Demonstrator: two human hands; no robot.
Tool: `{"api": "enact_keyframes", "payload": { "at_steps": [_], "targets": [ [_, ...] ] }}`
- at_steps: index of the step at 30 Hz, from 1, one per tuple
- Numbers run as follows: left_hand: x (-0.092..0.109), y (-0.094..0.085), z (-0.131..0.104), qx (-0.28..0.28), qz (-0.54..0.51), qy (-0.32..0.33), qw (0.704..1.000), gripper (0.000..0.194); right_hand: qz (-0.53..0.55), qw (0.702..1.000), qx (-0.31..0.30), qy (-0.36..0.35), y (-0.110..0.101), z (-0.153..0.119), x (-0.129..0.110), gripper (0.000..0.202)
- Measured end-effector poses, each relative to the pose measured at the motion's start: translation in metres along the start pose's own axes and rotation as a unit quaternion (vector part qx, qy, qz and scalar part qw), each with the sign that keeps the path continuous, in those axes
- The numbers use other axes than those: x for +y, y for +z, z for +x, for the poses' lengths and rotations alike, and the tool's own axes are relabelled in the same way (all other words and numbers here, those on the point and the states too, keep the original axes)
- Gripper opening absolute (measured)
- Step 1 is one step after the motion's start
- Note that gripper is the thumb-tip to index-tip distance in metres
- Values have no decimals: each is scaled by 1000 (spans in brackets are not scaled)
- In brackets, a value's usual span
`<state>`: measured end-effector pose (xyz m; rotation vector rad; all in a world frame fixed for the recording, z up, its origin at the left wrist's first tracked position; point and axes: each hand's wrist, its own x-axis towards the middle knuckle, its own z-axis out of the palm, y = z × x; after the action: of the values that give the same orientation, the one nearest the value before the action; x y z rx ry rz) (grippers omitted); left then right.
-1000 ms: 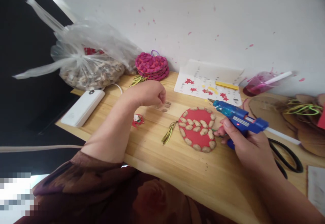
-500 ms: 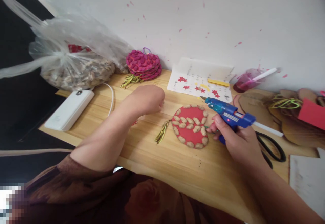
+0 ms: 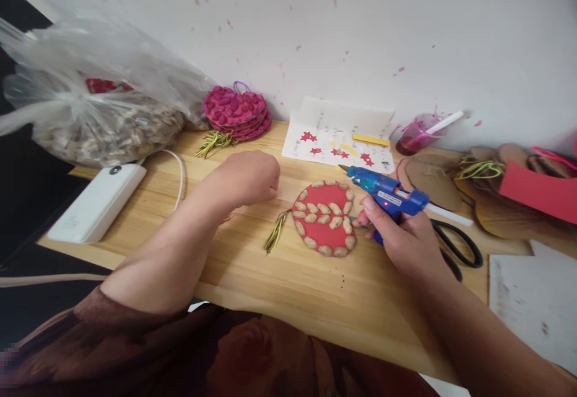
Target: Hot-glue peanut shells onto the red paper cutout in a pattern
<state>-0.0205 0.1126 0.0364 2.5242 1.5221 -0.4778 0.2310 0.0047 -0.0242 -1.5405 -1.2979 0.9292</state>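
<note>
A red round piece (image 3: 327, 196) lies on the wooden table, with peanut-like shells around its rim and in rows across its middle; a green-yellow tassel (image 3: 274, 233) hangs off its left side. My right hand (image 3: 401, 235) holds a blue glue gun (image 3: 383, 191) at the piece's right edge, its nozzle pointing left just above the piece. My left hand (image 3: 255, 178) is closed over the table left of the piece, its fingertips turned down and away; what they hold, if anything, is hidden. A small red bit shows beneath the left wrist.
A plastic bag of shells (image 3: 112, 130) and white power bank (image 3: 99, 202) lie left. Stacked magenta rounds (image 3: 237, 112), a paper with red stars (image 3: 338, 145) and a pink cup (image 3: 415, 136) stand along the wall. Black-handled scissors (image 3: 466, 251), cardboard and red card (image 3: 538, 193) are right.
The whole view has shifted, so the table items appear further left. Both hands keep nearly the same pose, and the glue gun stays in my right hand.
</note>
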Motion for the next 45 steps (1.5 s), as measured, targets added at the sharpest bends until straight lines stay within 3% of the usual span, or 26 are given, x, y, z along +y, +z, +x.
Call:
{"api": "enact_keyframes", "payload": {
  "at_steps": [15, 18, 29, 45],
  "targets": [
    [15, 5, 5, 81, -136, 24, 987, 22, -7, 1000, 2, -8, 0, 0, 1, 22],
    [21, 7, 6, 71, -177, 39, 981, 22, 0, 1000, 2, 5, 1, 1, 1, 23],
    [27, 20, 15, 105, -178, 44, 977, 17, -14, 1000, -2, -7, 2, 1, 1, 25],
    [36, 20, 14, 122, -181, 23, 976, 17, -27, 1000, -3, -2, 0, 2, 7, 23]
  ]
}}
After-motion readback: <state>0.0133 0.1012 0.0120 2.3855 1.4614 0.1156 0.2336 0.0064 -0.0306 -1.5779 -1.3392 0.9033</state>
